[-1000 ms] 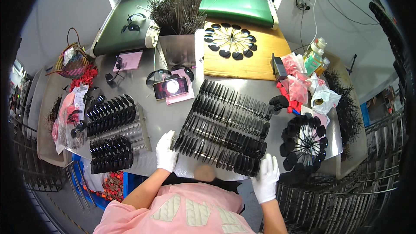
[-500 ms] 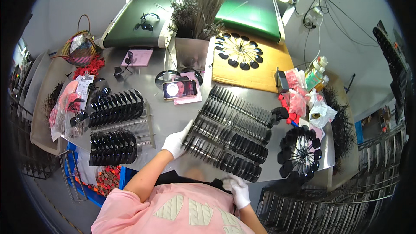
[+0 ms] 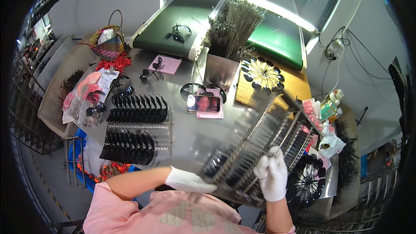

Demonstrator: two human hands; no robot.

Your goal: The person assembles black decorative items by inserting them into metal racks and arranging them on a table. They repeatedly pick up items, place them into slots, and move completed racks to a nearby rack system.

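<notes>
My right hand (image 3: 272, 175), in a white glove, is closed on the bars of a metal rack (image 3: 247, 141), which is tilted up and partly blurred. Rows of glossy black lens-like pieces (image 3: 215, 164) sit on it. My left hand (image 3: 190, 180), also gloved, is stretched flat beside the rack's near left end, its fingers straight; whether the fingertips touch the rack, I cannot tell. A second rack (image 3: 170, 125) with rows of black curved pieces (image 3: 130, 145) stands on the left of the metal table.
A lit phone (image 3: 203, 103) stands mid-table. Behind it rises a bundle of thin wires (image 3: 236, 28). Black pieces form rings on a yellow board (image 3: 247, 93) and at the right (image 3: 307, 181). Bottles (image 3: 330, 106), a basket (image 3: 106, 45) and plastic bags (image 3: 86, 97) line the sides.
The rack has been lifted off the table and tilted. My right hand came up from the table's near edge and gripped it. My left hand let go of its left side and moved nearer me.
</notes>
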